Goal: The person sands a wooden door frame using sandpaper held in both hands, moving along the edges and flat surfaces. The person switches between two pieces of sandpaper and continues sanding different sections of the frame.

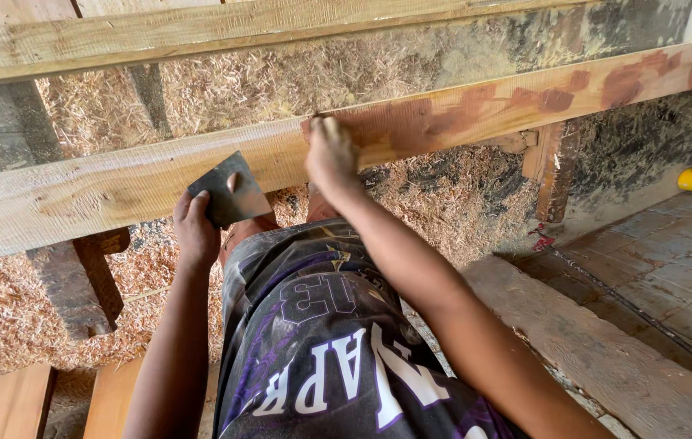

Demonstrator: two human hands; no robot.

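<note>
Entry: right hand [331, 154] pressed, apparently closed over reddish filler, on the long plank [118, 183]; left hand [197, 229] just below the plank grips a dark scraper [228, 195]; risk: uneven smearing, scraper slipping.

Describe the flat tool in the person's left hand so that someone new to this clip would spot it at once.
Start at the long pale wooden plank crossing the picture, smeared reddish brown toward its right end. Just below its middle, the left hand holds up a thin dark scraper blade, roughly square and tilted. It is the only dark metal sheet there; the right hand presses bare on the plank.
</note>
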